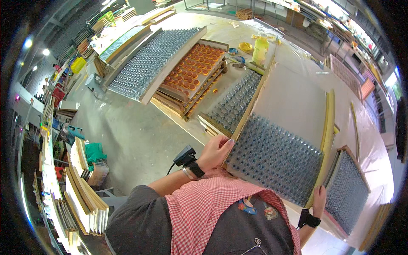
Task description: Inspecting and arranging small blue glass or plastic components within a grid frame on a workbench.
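Observation:
A large tray [293,91] with raised wooden side rails lies tilted before me. Rows of small clear, bluish round pieces [276,159] cover its near half, and the far half shows a bare pale surface. My left hand [216,152] is closed on the tray's left rail near its front corner, thumb on top. At the right front corner my right hand [319,200] grips the yellowish rail, its fingers partly hidden. Just left of the tray stands a lower stack topped by a tray of similar clear pieces [238,102].
Farther left, a tray of orange round pieces [195,68] sits beside a long tray of clear pieces [153,59]. Another filled tray [348,191] lies at the right. A yellow-green bottle [260,50] and yellow bowl [245,46] stand behind. Boards [87,204] lean at lower left.

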A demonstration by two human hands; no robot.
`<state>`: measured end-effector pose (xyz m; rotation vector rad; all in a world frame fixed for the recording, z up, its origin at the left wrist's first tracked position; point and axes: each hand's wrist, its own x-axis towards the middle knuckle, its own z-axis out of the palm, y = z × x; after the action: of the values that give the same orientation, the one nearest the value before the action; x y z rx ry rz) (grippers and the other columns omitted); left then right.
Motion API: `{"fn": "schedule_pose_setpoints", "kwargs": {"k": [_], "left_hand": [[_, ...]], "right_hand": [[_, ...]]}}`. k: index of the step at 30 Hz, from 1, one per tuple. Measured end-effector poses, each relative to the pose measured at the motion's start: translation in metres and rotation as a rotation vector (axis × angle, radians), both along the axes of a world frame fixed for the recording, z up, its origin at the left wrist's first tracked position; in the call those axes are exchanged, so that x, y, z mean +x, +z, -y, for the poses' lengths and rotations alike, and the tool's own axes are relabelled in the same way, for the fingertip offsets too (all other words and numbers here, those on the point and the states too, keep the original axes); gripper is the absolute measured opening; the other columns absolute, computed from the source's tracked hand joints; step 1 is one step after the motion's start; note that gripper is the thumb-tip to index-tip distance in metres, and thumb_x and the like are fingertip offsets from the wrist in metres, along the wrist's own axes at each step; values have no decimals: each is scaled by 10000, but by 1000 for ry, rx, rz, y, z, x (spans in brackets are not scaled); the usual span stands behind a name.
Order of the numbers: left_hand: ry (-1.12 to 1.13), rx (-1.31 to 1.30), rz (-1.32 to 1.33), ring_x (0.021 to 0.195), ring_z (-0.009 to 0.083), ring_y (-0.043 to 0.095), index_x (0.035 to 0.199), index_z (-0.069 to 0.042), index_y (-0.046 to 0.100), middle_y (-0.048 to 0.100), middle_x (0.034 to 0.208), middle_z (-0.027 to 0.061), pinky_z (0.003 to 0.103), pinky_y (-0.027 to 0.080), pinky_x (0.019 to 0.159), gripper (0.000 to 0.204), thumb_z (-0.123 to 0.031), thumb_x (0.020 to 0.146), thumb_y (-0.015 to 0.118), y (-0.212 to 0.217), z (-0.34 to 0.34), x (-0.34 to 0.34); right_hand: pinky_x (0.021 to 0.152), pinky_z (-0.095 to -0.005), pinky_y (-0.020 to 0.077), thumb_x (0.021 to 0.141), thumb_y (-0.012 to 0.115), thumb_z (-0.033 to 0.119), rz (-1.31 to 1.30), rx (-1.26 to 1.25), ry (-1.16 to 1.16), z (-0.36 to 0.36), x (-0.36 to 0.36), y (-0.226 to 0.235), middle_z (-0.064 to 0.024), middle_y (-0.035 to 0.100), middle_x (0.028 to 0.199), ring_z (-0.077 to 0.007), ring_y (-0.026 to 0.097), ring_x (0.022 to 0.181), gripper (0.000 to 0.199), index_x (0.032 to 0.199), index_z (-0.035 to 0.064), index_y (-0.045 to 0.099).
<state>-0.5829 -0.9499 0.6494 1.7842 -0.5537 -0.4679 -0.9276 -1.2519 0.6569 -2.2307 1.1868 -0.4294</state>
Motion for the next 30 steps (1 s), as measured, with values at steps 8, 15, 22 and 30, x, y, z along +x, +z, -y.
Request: {"fn": "schedule_pose_setpoints", "kwargs": {"k": [8, 15, 22, 30], "left_hand": [[-59, 91, -477, 744, 103, 475, 1023, 5, 546, 524, 806, 1, 250, 392, 595, 427, -370, 823, 587, 8, 12, -14], [-85, 20, -605, 710, 85, 463, 1082, 17, 531, 523, 849, -6, 229, 371, 597, 450, -326, 803, 611, 31, 6, -30], [-60, 78, -641, 784, 120, 534, 1084, 33, 521, 582, 897, 30, 257, 430, 680, 408, -235, 795, 629, 66, -28, -50], [2, -100, -616, 705, 104, 534, 1013, 26, 540, 575, 853, 32, 235, 436, 580, 438, -288, 745, 687, 79, -133, -61]], "right_hand": [[817, -353, 377, 871, 502, 333, 12, 177, -77, -13, 15, 11, -181, 534, 999, -275, 495, 907, 458, 1086, -68, 461], [756, -315, 395, 836, 557, 230, 292, 239, -76, -14, 16, 27, -112, 562, 895, -189, 498, 817, 329, 984, -62, 521], [737, -286, 398, 793, 592, 188, 276, 241, -159, -46, -9, 48, -93, 538, 885, -172, 484, 818, 364, 1035, -68, 500], [734, -280, 379, 792, 565, 166, 371, 98, -27, -127, 6, 91, -60, 525, 856, -150, 464, 786, 286, 972, -52, 520]]}}
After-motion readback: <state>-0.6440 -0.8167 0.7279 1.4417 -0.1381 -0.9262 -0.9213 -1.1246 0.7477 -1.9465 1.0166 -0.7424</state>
